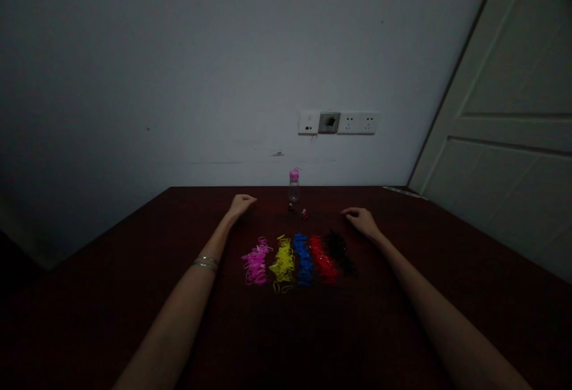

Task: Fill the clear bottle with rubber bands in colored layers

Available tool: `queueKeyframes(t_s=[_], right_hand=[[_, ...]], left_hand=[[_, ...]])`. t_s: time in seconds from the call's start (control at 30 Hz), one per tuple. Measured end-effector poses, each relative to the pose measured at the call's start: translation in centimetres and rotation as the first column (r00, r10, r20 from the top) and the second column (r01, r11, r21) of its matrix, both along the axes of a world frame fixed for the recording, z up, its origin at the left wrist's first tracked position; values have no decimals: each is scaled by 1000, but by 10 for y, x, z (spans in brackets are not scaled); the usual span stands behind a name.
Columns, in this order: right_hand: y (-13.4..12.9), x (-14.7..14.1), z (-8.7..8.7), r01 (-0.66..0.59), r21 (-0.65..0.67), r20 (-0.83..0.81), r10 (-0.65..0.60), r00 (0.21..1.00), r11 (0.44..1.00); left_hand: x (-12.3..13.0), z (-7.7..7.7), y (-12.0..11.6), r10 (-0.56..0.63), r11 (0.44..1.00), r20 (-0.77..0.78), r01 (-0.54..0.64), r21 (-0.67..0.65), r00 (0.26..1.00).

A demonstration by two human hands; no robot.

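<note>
My left hand (242,203) rests on the dark table, its fingers curled together with nothing visible in them. Silver bangles (206,262) circle that wrist. Across from it, my right hand (361,221) lies with fingers stretched inward and slightly apart, holding nothing. Between my forearms are piles of small rubber bands: pink (256,263), yellow (283,260), blue (303,259), red (323,260) and black (339,251). Behind them stands a small clear bottle (294,190) with a pink cap (294,175). Two small items, one dark (291,206) and one pinkish-red (304,214), lie before it, too small to identify.
The reddish-brown table (134,247) meets a pale wall (201,68). Sockets and switch plates (338,123) are mounted above the table. A white panelled door (500,115) stands at the right, with a thin flat strip (404,192) near the back right corner. Lighting is dim.
</note>
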State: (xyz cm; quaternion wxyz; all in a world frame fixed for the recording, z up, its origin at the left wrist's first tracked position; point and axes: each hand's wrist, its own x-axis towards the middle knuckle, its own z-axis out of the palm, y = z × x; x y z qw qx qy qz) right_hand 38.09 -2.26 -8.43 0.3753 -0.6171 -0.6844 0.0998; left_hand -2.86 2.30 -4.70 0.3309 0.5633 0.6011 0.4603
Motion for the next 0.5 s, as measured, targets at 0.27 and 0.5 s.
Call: queueKeyframes(t_s=[0.27, 0.5], right_hand=[[-2, -59, 21, -281, 0, 13, 281, 960, 960], [13, -88, 20, -470, -35, 129, 471, 873, 882]], left_hand=[[8, -20, 5, 30, 998, -42, -28, 48, 999], [9, -19, 1, 52, 999, 155, -51, -14, 987]])
